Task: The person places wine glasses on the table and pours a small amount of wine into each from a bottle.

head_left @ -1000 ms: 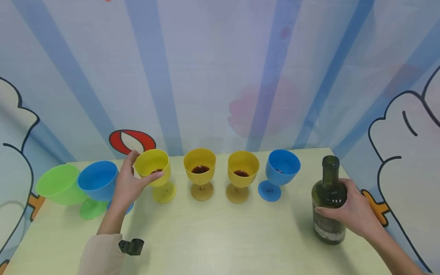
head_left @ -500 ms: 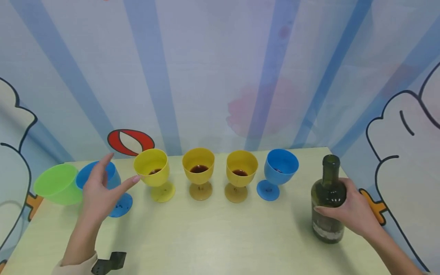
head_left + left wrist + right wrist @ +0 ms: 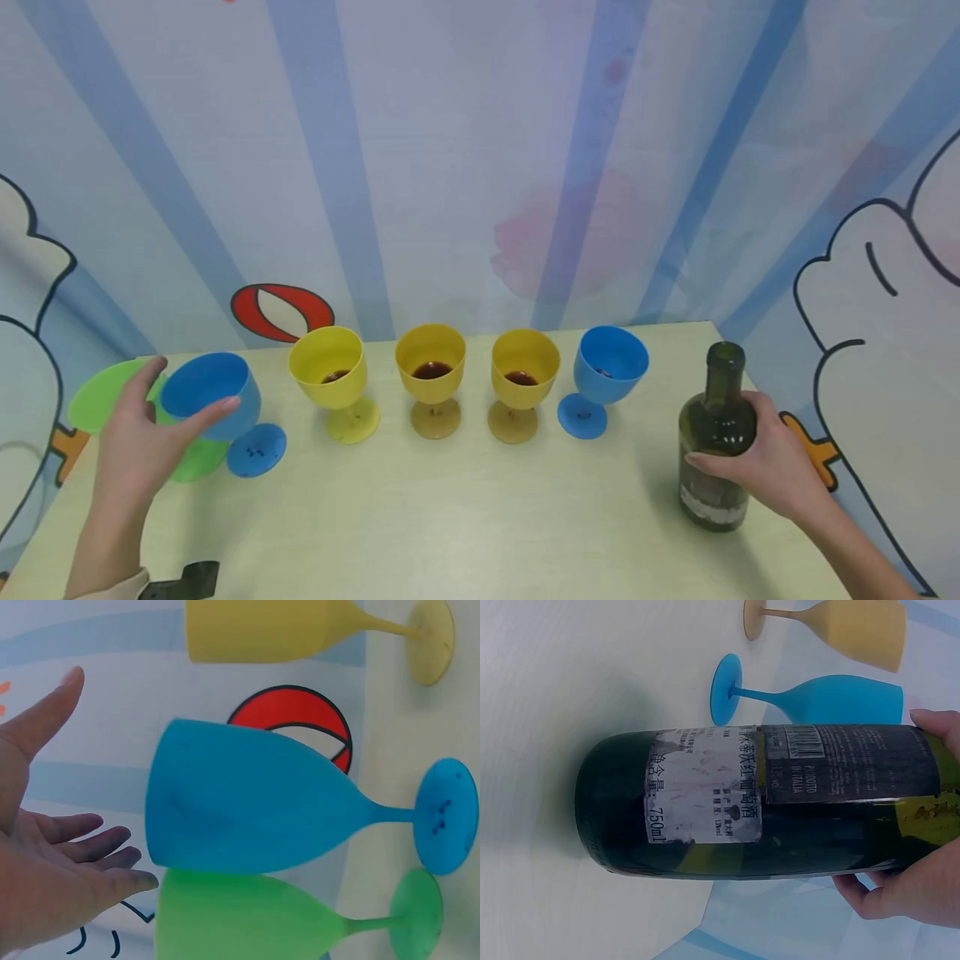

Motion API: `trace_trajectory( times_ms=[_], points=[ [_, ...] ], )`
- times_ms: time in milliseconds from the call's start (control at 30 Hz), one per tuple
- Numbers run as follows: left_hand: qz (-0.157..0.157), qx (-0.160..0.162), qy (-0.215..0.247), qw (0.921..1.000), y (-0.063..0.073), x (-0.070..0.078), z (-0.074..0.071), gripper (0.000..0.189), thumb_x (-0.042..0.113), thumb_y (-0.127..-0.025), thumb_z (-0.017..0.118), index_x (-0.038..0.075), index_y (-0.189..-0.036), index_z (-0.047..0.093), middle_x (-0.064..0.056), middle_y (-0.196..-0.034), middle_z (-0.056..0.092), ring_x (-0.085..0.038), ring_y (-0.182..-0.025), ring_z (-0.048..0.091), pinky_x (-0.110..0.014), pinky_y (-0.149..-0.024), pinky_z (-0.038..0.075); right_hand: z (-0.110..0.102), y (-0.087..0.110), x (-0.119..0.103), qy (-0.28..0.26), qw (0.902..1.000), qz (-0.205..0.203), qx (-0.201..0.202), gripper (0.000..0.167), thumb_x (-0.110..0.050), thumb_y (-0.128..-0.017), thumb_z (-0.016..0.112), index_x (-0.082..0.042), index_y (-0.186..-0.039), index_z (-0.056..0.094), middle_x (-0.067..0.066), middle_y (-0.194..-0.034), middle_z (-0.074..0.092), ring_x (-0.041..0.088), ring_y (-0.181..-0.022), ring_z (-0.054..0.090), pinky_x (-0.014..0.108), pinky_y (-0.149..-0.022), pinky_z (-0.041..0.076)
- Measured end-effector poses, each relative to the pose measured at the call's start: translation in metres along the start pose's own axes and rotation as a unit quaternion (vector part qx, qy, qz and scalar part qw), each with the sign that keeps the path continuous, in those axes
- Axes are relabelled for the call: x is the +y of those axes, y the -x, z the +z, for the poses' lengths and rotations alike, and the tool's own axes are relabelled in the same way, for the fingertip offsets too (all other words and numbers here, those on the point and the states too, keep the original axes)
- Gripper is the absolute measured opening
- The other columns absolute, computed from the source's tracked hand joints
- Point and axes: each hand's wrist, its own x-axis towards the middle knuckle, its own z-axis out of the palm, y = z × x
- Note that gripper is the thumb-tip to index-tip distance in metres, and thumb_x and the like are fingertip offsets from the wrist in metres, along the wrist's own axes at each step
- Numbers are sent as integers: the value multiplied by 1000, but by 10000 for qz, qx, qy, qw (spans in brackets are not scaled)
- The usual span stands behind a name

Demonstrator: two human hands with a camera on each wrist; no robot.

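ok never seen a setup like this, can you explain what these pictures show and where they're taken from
No robot here: just a person's left hand and right hand, both bare. The wide picture comes from a camera on the head, looking forward and down; the other two come from cameras on each wrist. The wrist pictures are turned, so upright things look sideways.

On the table, from left to right, stand a green cup, a blue cup, three yellow cups and another blue cup. The yellow cups hold dark liquid.

The right hand grips a bottle. The left hand is beside the first blue cup, its fingers open and holding nothing.
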Motion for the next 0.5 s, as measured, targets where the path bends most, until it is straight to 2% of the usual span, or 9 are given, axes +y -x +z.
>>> trace_trajectory(
  times_ms=[167, 333, 500],
  points=[
    [-25, 94, -14, 10000, -6, -12, 2, 103, 54, -78, 62, 10, -147, 1, -21, -150, 4, -48, -131, 10, -63, -94, 27, -1, 1, 1, 1, 10000, -26, 48, 98, -37, -69, 79, 13, -130, 20, 36, -114, 42, 51, -96, 50, 56, -70, 46],
    [-15, 108, 67, 9999, 0, -8, 2, 100, 51, -80, 62, 5, -146, 3, -27, -147, 9, -50, -128, 17, -62, -94, 28, 1, 1, 2, -14, 10000, -30, 57, 98, -37, -69, 78, 12, -130, 20, 36, -115, 42, 51, -96, 50, 56, -70, 46],
    [-80, 181, 156, 9997, 2, -5, 3, 96, 45, -82, 62, 3, -146, 5, -28, -146, 10, -51, -126, 22, -60, -94, 30, 1, 2, 2, 3, 10000, -36, 78, 98, -39, -68, 79, 12, -130, 21, 36, -115, 43, 51, -96, 50, 56, -70, 46]
  ],
)
